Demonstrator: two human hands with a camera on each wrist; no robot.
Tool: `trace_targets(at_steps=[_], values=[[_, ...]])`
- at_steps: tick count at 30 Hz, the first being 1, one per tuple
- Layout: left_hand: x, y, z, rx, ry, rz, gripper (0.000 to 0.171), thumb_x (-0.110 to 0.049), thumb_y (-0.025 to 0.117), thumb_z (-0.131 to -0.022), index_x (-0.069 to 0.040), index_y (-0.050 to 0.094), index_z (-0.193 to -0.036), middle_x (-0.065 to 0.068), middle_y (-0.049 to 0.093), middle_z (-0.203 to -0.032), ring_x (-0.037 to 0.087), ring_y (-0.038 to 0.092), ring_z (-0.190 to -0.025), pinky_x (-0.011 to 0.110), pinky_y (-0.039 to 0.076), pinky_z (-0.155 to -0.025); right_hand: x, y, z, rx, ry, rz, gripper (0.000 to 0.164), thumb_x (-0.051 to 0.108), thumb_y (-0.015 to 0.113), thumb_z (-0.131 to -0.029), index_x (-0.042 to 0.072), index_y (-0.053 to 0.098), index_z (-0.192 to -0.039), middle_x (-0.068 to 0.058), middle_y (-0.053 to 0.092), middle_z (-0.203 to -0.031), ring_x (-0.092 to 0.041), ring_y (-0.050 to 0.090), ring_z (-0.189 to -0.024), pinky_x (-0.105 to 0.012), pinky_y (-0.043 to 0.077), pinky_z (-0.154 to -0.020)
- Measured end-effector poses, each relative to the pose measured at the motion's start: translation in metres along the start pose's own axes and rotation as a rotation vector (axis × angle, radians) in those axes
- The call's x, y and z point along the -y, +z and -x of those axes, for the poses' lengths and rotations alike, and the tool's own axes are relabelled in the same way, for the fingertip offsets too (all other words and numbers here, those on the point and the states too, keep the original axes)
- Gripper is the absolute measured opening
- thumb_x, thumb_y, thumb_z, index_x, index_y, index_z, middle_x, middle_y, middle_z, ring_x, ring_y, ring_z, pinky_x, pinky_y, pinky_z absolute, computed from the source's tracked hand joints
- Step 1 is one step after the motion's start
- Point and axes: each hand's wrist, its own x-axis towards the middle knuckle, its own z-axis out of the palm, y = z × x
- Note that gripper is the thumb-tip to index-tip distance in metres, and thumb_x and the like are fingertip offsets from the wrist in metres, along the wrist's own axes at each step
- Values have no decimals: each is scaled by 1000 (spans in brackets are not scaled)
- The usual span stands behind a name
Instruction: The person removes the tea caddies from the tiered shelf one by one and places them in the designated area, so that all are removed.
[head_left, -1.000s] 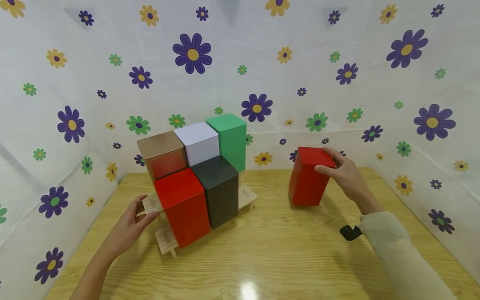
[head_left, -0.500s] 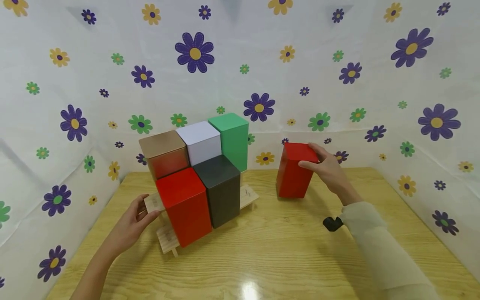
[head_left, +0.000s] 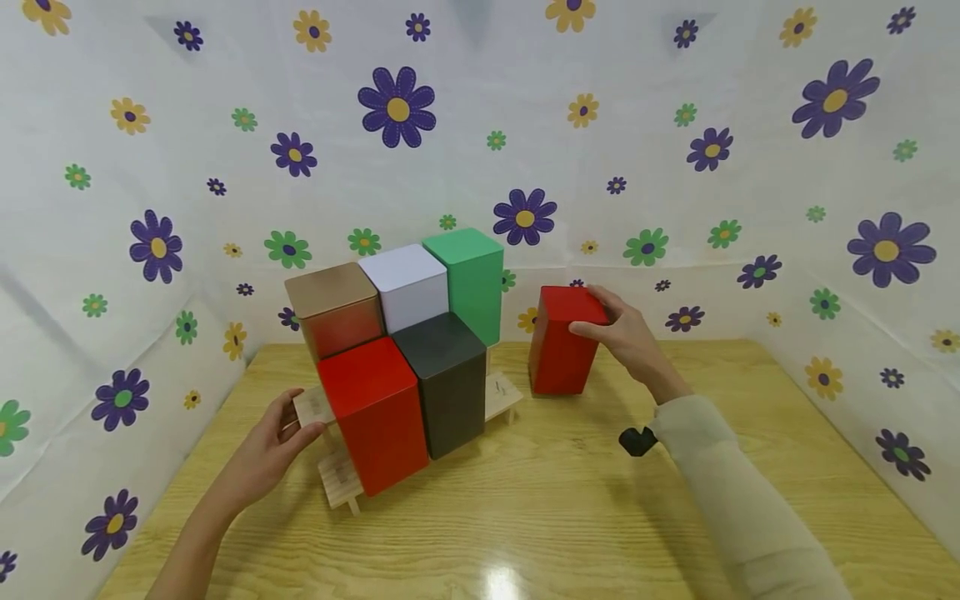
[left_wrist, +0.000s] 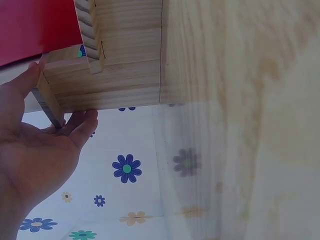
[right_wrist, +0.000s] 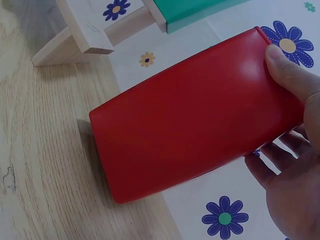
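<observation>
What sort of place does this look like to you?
Probably a small staged tabletop workspace, though the wider room isn't visible: a wood-grain table with flower-printed white sheeting around its back and sides, and coloured boxes on a stepped wooden stand.

Flowered white walls [head_left: 457, 179] border a wood-grained tabletop [head_left: 570, 508]; light [head_left: 501, 582] gleams there.

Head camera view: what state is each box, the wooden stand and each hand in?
Wooden stand: standing, bearing boxes
Left hand: gripping the stand's end
Held red box: roughly upright, top closed; base contact unclear
Right hand: gripping that box near its top
Front red box: upright, top closed
Dark grey box: upright, top closed
Brown-topped box: upright, top closed
White box: upright, top closed
Green box: upright, top closed
</observation>
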Motion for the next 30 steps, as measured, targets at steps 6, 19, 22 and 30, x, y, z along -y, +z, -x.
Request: trace_targets(at_steps=[6,19,22,30], values=[[-1,0,1,7,-1,17,71,-17,58,-108,11,13,-156,33,34,-152,52,35,-142,10,45,-95,-2,3,-4,9,12,1,86,24,75,-97,9,24,-165,-17,35,-163,-37,41,-143,-53,36,-117],[-2,1,2,8,-12,19,69,-18,59,-108,9,16,-156,30,38,-150,32,47,-137,12,47,-96,-10,5,-7,4,30,-6,88,25,75,-98,10,21,-166,-16,32,-165,-37,38,-145,-53,35,-118],[-2,1,2,10,-11,24,70,-18,59,-108,9,15,-156,30,37,-151,31,47,-137,12,47,-96,-11,6,-7,8,20,-4,88,25,75,-98,10,20,-166,-18,34,-163,-38,40,-143,-54,36,-117],[-1,0,1,9,-4,11,69,-18,58,-108,8,16,-156,30,38,-151,48,39,-140,12,47,-96,-13,10,-9,6,8,10,88,23,74,-99,12,18,-166,-20,34,-163,-40,40,-143,-55,36,-117]])
